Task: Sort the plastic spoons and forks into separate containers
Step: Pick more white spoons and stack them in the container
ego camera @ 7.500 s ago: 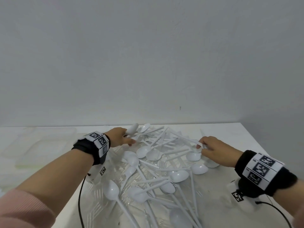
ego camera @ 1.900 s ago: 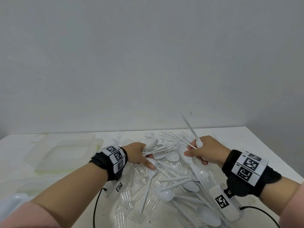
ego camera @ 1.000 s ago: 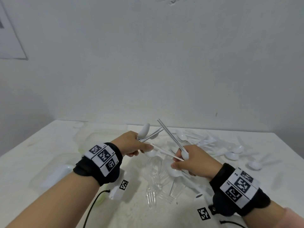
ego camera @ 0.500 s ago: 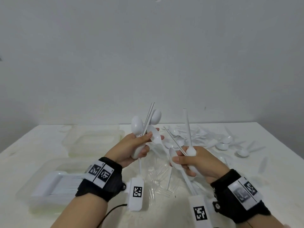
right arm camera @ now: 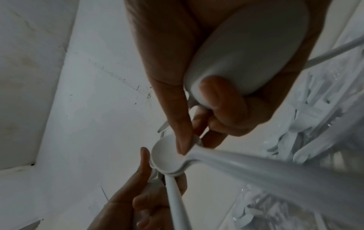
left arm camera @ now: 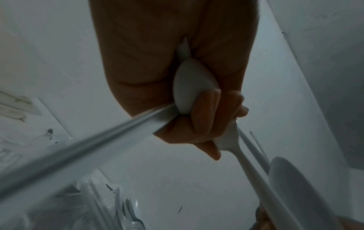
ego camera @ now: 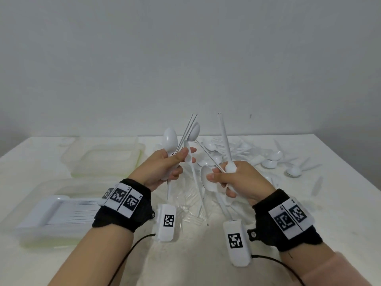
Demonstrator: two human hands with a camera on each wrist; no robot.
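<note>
My left hand (ego camera: 175, 162) grips a bunch of white plastic spoons (ego camera: 171, 139), some bowls up and some handles up, held above the table. In the left wrist view its fingers (left arm camera: 204, 115) curl round a spoon bowl (left arm camera: 189, 87). My right hand (ego camera: 228, 180) grips several more white spoons (ego camera: 208, 180), one handle (ego camera: 223, 139) standing upright. In the right wrist view its fingers (right arm camera: 222, 99) wrap a spoon bowl (right arm camera: 246, 51). Clear plastic forks (ego camera: 189, 203) lie on the table below both hands. Loose white spoons (ego camera: 272, 162) are scattered at the back right.
A clear container (ego camera: 31, 232) at the left holds a row of white cutlery. A second clear container (ego camera: 103, 159) sits behind it. The white table (ego camera: 340, 203) meets a grey wall at the back. Wrist cables trail at the near edge.
Both hands have gathered spoons from the pile and lifted them. Over the last half second they hold nearly still, the bunches raised between them.
</note>
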